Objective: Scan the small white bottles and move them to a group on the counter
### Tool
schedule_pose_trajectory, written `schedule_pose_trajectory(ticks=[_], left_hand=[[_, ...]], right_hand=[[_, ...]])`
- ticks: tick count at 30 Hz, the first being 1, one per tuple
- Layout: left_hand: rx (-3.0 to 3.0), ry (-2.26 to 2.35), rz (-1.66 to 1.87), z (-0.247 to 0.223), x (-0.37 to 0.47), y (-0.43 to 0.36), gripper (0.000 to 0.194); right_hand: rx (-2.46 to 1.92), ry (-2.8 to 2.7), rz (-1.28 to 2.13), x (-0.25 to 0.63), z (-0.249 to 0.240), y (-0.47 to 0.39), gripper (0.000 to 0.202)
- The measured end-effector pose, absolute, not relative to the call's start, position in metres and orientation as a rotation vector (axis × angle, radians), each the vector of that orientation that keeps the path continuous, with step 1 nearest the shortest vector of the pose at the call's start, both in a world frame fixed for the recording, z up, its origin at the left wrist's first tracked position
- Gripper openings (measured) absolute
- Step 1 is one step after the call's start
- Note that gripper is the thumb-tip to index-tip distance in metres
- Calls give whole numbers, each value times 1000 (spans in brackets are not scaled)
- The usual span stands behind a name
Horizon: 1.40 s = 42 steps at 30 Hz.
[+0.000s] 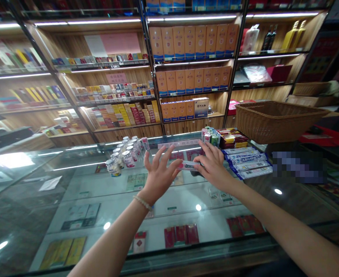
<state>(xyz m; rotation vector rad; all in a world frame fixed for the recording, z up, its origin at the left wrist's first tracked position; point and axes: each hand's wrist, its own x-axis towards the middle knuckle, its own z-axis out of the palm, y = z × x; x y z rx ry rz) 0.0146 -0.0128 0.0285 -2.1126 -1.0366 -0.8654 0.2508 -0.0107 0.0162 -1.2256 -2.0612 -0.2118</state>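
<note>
Over the glass counter (157,207), a small white and pink tube-like pack (189,165) spans between my two hands. My left hand (159,173) touches its pink end with the thumb, while the other fingers are raised and spread. The other end is in the fingers of my right hand (211,164). Left of my hands stand several small bottles with white lids (126,154), and a pink pack (145,143) is upright beside them. Behind my right hand are grouped colourful rolls (210,135). Blue and white packets (248,162) lie to its right.
A wicker basket (279,119) sits at the back right, next to stacked red and yellow packets (232,137). Lit shelves with orange boxes (189,42) stand behind the counter. A white paper (50,183) is at the left. Cigarette-like packs (181,235) show beneath the glass.
</note>
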Motion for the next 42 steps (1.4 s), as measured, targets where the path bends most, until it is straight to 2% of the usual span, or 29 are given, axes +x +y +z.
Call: schedule_pose_trajectory(ticks=[4,8,14,21,27,32,42], left_hand=[[-2150,-1119,-890,30,16,-14,20],[-2180,-1164,-893,33,16,-15,21],[-2267,-1187,-888,35,16,-17,23],[-2285,-1190,-888,34,18,-16,20],[-2277,-1221,-893,35,18,-16,23],[-2272,-1197,-908,35,17,-16,44],[-2245,-1241,-970,34,21,-19,20]], right_hand=[[-1236,-2070,-235,253,19,-13,35],[-1199,-2080,-388,256,20,-14,50],[-1154,-2053,-542,259,21,-14,25],[-1141,-2047,-610,256,23,-15,13],[-1153,-2004,-615,255,21,-14,14],[-1166,-2023,-579,257,24,-16,17],[-1187,-2031,-544,254,26,-19,18]])
